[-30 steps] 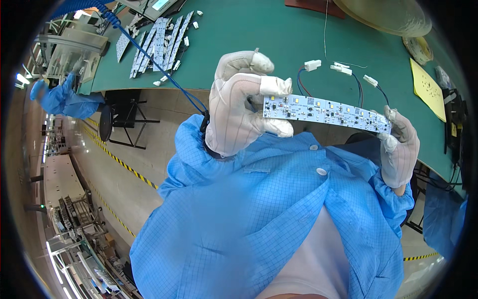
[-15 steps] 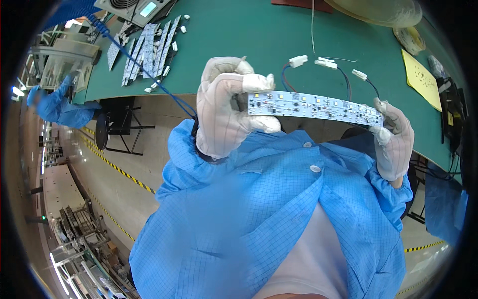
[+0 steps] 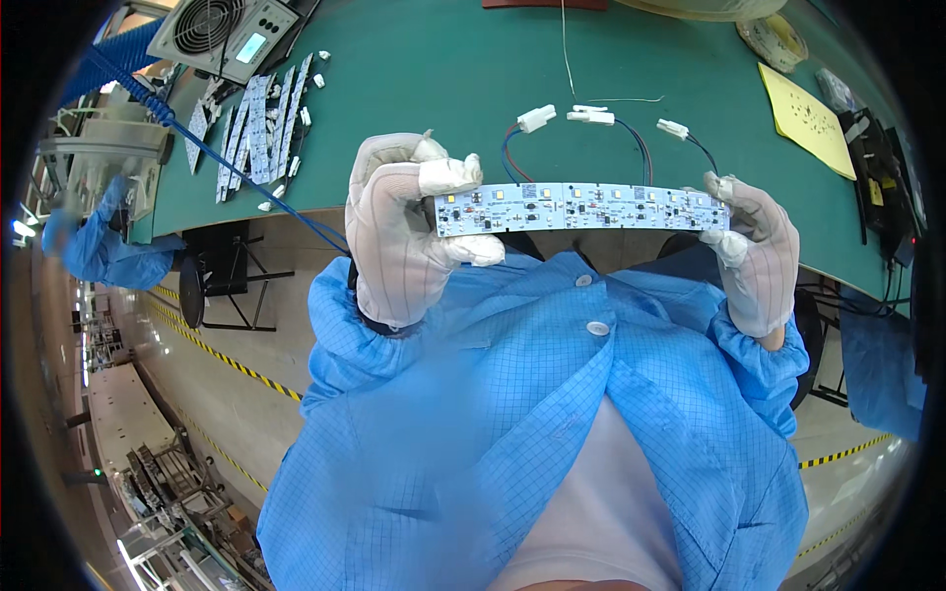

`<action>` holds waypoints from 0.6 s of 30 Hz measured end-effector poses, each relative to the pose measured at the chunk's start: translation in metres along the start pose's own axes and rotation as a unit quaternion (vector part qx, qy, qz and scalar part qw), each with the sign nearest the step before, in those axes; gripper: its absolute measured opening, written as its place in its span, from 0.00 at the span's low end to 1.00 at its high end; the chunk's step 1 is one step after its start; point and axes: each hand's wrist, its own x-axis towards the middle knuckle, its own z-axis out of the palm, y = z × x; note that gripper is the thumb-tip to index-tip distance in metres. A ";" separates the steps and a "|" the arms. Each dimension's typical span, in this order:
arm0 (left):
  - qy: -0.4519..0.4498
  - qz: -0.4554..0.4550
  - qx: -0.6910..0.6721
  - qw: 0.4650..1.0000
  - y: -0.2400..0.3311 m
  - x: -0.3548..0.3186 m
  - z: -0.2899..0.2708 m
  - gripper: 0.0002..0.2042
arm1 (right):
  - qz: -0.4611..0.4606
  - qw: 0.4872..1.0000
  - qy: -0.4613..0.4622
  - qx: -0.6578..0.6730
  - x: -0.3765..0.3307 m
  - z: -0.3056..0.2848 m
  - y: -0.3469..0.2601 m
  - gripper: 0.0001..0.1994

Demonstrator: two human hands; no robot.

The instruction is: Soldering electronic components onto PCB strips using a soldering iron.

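I hold a long, slightly curved white circuit board strip [image 3: 581, 207] level in front of my chest, over the near edge of the green table [image 3: 424, 89]. My left hand [image 3: 399, 227], in a white glove, pinches its left end between thumb and fingers. The gloved right hand [image 3: 754, 251] grips the right end. Red, blue and black wires with white connectors [image 3: 591, 116] rise from the strip's far edge and hang over the table.
Several more white board strips [image 3: 251, 123] lie at the table's far left beside a grey box with a fan [image 3: 222, 34] and a blue hose [image 3: 128, 74]. A yellow sheet [image 3: 808, 118] lies at the right. Another person's blue sleeve [image 3: 94, 251] shows at the left.
Both hands and the strip have shifted a little to the left and up in view; the grip on both ends is unchanged.
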 end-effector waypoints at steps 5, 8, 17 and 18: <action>0.001 -0.029 -0.013 0.999 0.000 -0.003 0.000 0.32 | 0.010 1.000 0.014 0.019 0.000 0.002 -0.002 0.23; 0.002 -0.037 -0.006 0.999 0.001 -0.004 0.001 0.31 | 0.006 1.000 0.021 0.023 0.000 0.002 -0.004 0.24; 0.021 -0.044 0.013 0.999 0.000 -0.002 0.003 0.31 | -0.017 0.999 0.016 0.029 -0.003 0.001 -0.012 0.22; 0.025 -0.042 0.019 0.999 -0.001 -0.002 0.004 0.31 | -0.027 0.999 0.013 0.022 -0.003 0.000 -0.013 0.22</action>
